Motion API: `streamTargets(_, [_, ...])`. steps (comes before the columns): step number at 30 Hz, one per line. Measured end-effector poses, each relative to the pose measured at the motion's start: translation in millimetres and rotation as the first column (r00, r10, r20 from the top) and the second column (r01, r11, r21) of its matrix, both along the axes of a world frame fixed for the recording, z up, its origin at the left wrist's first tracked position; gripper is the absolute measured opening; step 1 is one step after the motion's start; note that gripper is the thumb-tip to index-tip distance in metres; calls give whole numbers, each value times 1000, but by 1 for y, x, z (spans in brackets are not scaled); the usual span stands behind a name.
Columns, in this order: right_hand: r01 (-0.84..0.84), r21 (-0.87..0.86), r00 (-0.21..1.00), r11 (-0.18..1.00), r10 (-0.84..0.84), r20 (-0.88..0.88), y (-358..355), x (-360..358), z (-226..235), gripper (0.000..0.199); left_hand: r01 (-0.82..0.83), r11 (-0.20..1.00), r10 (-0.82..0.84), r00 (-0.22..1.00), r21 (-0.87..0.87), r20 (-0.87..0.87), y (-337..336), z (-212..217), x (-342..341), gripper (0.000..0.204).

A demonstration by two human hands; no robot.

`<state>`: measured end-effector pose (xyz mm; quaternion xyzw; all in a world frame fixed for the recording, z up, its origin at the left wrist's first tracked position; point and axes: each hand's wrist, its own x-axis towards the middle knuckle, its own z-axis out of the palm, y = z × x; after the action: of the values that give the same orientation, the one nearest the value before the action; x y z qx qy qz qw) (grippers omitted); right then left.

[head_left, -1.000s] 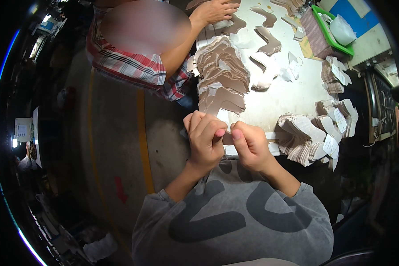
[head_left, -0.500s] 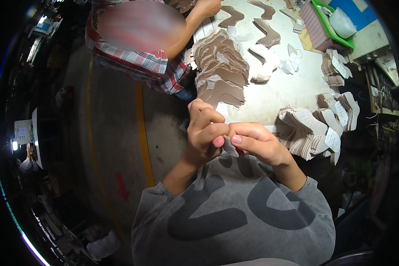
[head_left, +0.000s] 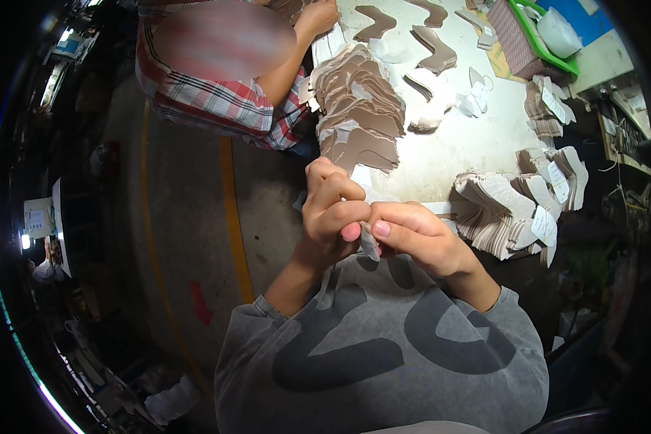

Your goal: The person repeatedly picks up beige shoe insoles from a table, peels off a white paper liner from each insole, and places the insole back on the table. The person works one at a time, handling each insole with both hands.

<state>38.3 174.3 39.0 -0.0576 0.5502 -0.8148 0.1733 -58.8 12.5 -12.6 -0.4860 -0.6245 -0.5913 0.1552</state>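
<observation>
A small pale strip of material (head_left: 369, 242) sits pinched between both hands, held up close to the person's chest, just off the near edge of the tabletop (head_left: 456, 145). The left hand (head_left: 333, 210) is curled into a loose fist around it, thumb tip pressed to the piece; the right hand (head_left: 412, 231) meets it thumb to thumb, fingers folded over, so the two hands are pressed together with the strip squeezed between the thumbs. Most of the piece is hidden by the fingers.

Just beyond the hands, a fanned pile of brown cut pieces (head_left: 358, 119) runs away across the white tabletop. To the right, near the edge, stands a stack of pale cut pieces (head_left: 503, 210) with small white tags on it, and more such stacks (head_left: 550, 108) lie further back. Single brown curved pieces (head_left: 430, 47) lie flat under bright light at the far end, beside a green tray (head_left: 553, 58).

A co-worker in a red checked shirt (head_left: 210, 101) sits on the left, one hand (head_left: 318, 18) on the far pieces. The grey concrete floor (head_left: 188, 217) carries a yellow line (head_left: 235, 210) and a red arrow mark (head_left: 199, 304).
</observation>
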Motion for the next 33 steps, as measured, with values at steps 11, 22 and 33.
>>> streamTargets(11, [99,186,977,978,-61,-203,1,1,-4,31,-22,1000,22,1000,-21,-17,2,-2,-3,40])
streamTargets(22, [48,190,987,981,-17,-163,5,-1,5,26,12,999,-14,998,-37,-60,-2,-2,-5,47])
streamTargets(33, [143,446,972,884,-40,-233,-2,2,24,21,-80,997,76,987,-22,-142,-2,9,-6,48])
